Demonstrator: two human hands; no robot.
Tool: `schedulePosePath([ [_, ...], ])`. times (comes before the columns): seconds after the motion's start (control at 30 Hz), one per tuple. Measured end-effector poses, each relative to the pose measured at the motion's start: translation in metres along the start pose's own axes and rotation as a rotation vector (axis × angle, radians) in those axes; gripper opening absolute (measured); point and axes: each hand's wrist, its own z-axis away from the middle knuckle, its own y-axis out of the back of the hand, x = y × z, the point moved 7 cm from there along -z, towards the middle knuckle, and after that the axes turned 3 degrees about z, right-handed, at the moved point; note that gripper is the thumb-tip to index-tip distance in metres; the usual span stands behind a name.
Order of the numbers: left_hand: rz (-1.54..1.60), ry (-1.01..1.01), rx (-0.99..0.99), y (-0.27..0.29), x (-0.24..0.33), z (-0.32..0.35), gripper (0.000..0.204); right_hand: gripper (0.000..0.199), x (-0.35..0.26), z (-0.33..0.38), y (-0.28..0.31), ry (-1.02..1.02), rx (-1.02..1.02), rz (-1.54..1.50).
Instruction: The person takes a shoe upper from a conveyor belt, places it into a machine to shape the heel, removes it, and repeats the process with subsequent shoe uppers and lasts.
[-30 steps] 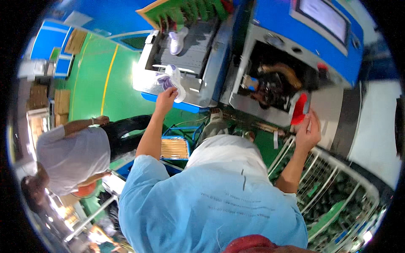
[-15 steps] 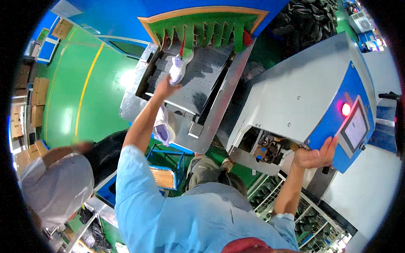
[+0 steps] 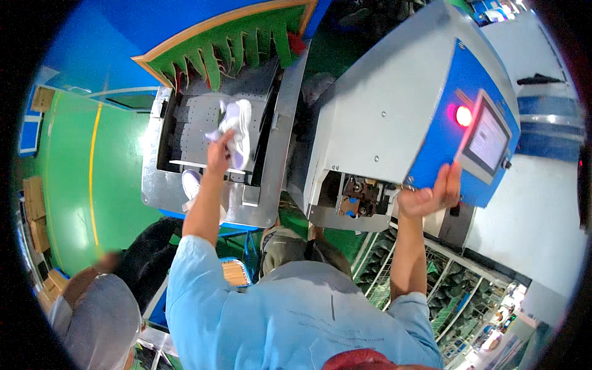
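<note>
My left hand [image 3: 219,154] is stretched forward and grips a white shoe [image 3: 237,132], which lies on a perforated grey metal tray [image 3: 191,123]. Green flaps [image 3: 246,49] hang at the tray's far end. A second white shoe [image 3: 191,182] lies lower, beside my left forearm. My right hand [image 3: 428,194] is raised against the lower edge of a blue machine panel [image 3: 450,111], fingers spread, holding nothing. Just above it are a tilted touchscreen [image 3: 490,139] and a glowing red lamp [image 3: 464,116].
The grey machine housing [image 3: 376,105] has an open mechanism bay [image 3: 354,194] underneath. A wire cage [image 3: 456,283] with dark green parts stands at the lower right. Another person in a grey top [image 3: 98,320] bends at the lower left. The green floor [image 3: 68,185] has a yellow line.
My left hand has carried the white shoe farther up onto the tray. My right hand has moved from the open bay to the blue panel's lower edge. The view has swung.
</note>
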Motion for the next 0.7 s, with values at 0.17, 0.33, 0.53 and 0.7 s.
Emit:
schedulePosePath([
  [0.17, 0.270, 0.236, 0.219, -0.120, 0.046, 0.205, 0.048, 0.055, -0.022, 0.008, 0.033, -0.189, -0.301, -0.278],
  [0.33, 0.248, 0.017, -0.507, -0.237, 0.070, 0.350, 0.064, 0.084, -0.096, 0.092, 0.064, -0.826, -0.593, -1.449],
  [0.53, 0.298, 0.264, -0.673, -0.283, 0.056, 0.433, 0.078, 0.084, -0.099, 0.110, 0.092, -1.207, -1.202, -2.090],
  [0.7, -0.462, -0.033, -0.576, -0.283, 0.045, 0.455, 0.061, 0.077, -0.081, 0.190, 0.132, -1.660, -1.524, -2.216],
])
